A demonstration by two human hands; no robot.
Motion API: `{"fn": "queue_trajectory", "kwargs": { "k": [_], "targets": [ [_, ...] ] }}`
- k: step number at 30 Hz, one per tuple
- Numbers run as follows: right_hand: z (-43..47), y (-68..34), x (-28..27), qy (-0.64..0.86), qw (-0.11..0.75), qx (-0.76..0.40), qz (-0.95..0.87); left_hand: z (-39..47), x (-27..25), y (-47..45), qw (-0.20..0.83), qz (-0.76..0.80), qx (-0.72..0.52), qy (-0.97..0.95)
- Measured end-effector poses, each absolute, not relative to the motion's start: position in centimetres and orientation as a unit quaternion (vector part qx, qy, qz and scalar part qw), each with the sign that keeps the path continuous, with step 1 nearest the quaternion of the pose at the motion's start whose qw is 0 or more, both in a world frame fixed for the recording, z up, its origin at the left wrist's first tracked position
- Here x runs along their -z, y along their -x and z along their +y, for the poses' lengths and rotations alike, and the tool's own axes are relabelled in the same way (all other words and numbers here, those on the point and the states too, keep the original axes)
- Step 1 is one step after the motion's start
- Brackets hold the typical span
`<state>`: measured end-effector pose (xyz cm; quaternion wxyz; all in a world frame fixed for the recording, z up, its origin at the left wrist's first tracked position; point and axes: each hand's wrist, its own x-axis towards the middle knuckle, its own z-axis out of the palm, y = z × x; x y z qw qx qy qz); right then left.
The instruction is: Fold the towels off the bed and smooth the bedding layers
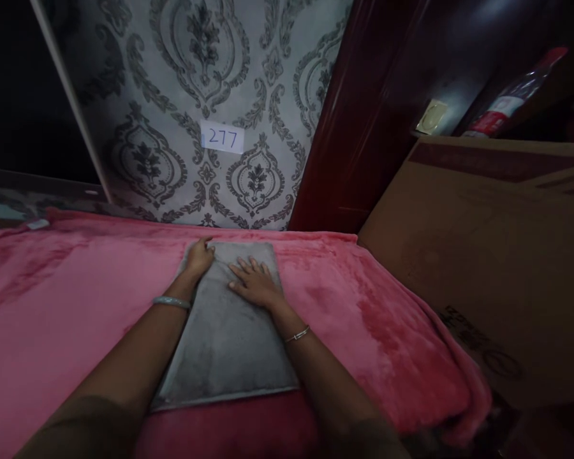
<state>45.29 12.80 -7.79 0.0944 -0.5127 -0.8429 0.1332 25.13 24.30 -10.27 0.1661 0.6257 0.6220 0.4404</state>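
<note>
A grey plush cloth lies flat, roughly rectangular, on a pink plush blanket. At its far left corner is my left hand, with the fingers curled in at the cloth's edge and closed on it; a pale bangle circles that wrist. My right hand rests palm down on the far right part of the cloth. Its fingers are spread, and a thin bracelet sits on the wrist. The near edge of the cloth lies straight between my forearms.
Patterned wallpaper with a paper label reading 277 rises behind the blanket. To the right stand a dark red wooden post and a large cardboard box. A red-capped plastic bottle is behind the box. A dark screen is at the left.
</note>
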Motion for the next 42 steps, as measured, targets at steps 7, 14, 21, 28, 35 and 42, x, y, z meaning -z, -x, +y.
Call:
{"fn": "queue_trajectory", "kwargs": {
  "k": [7,14,21,28,35,42],
  "targets": [
    [6.9,-44.5,7.5,0.357,0.072,-0.132,-0.922,24.2,9.5,-25.2,0.184,0.647,-0.414,-0.614],
    [0.6,-44.2,7.7,0.295,0.090,-0.122,-0.943,23.1,8.3,-25.8,0.163,0.663,-0.394,-0.615],
    [0.5,-44.0,7.8,0.297,0.090,-0.113,-0.944,20.1,5.5,-28.9,0.107,0.548,-0.340,-0.757],
    [0.1,-44.1,8.3,0.293,0.121,-0.099,-0.943,21.2,8.6,-31.7,0.115,0.328,-0.112,-0.931],
    [0.0,-44.2,7.5,0.288,0.110,-0.117,-0.944,22.0,8.8,-31.1,0.126,0.332,-0.094,-0.930],
    [-1.6,-44.0,7.8,0.241,0.123,-0.178,-0.946,21.1,8.9,-31.1,0.106,0.335,-0.099,-0.931]
  ]
}}
